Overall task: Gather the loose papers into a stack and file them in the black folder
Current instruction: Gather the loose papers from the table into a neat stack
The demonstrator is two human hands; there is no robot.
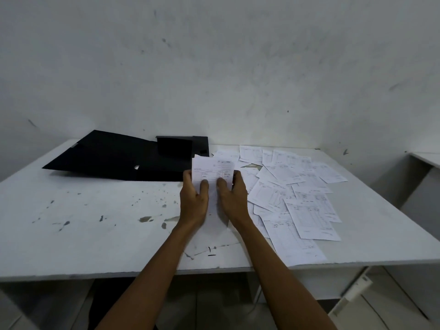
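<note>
- we see our left hand [194, 201] and our right hand [232, 198] raised side by side above the white bench [83, 222], both gripping one small stack of papers [213, 172].
- left fingers [188, 177]: curled around the stack's left edge, thumb pressed flat on its printed face; the hand pinches the stack.
- right fingers [238, 178]: wrapped around the stack's right edge, thumb likewise on the face; the two thumbs lie just beside each other near the lower middle of the top sheet.
- the stack stands roughly upright, tilted a little away from us, its top sheet showing a ruled form; how many sheets it holds we cannot tell.
- loose papers [297, 194]: many printed sheets lie overlapping on the right half of the bench, reaching from the far edge to the near edge, to the right of the hands.
- black folder [114, 156]: it lies open at the far left of the bench, against the wall [214, 67], one flap raised; its right end sits just behind the held stack.
- the bench surface on the left bears dark chips and scuffs.
</note>
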